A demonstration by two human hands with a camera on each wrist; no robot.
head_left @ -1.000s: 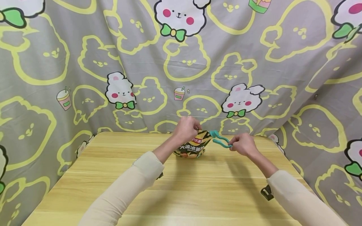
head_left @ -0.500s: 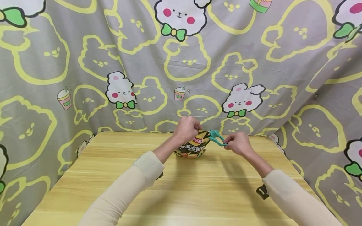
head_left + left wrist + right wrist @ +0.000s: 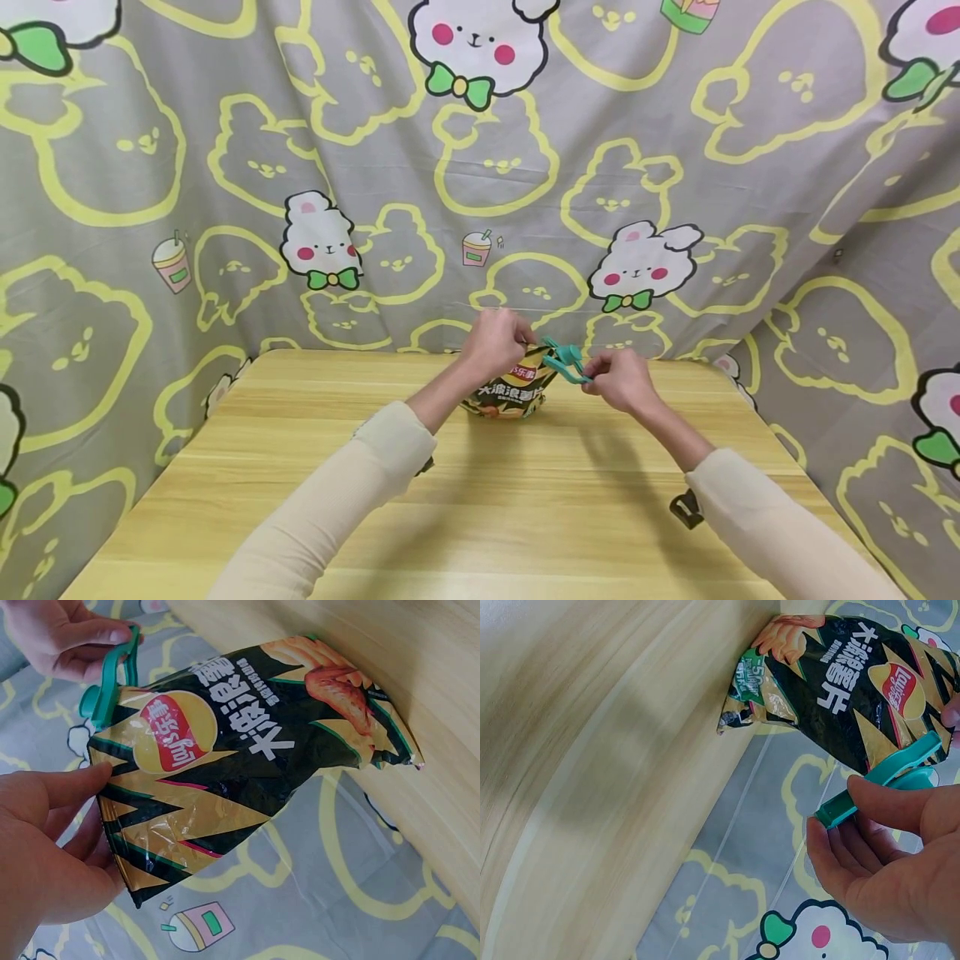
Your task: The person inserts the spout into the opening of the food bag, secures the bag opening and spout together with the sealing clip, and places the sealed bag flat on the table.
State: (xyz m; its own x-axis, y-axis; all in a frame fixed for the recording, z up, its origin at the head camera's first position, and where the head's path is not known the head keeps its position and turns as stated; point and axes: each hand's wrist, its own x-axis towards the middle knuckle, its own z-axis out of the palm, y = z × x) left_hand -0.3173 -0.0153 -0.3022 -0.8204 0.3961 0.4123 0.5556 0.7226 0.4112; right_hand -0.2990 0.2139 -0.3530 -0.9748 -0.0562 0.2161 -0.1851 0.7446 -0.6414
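**Teal clip [image 3: 568, 363] right at the chip bag's [image 3: 513, 387] corner!**

And there's the bag, standing upright on the far part of the wooden table [image 3: 525, 517]! The clip's arms are spread at its upper right corner; whether they touch it, I can't tell. Left hand [image 3: 495, 343]: fingers pinching the bag's top edge. Right hand [image 3: 621, 379]: thumb and fingers gripping the clip's right end. Beyond, a grey cartoon-print curtain [image 3: 405, 158] hangs behind the table!
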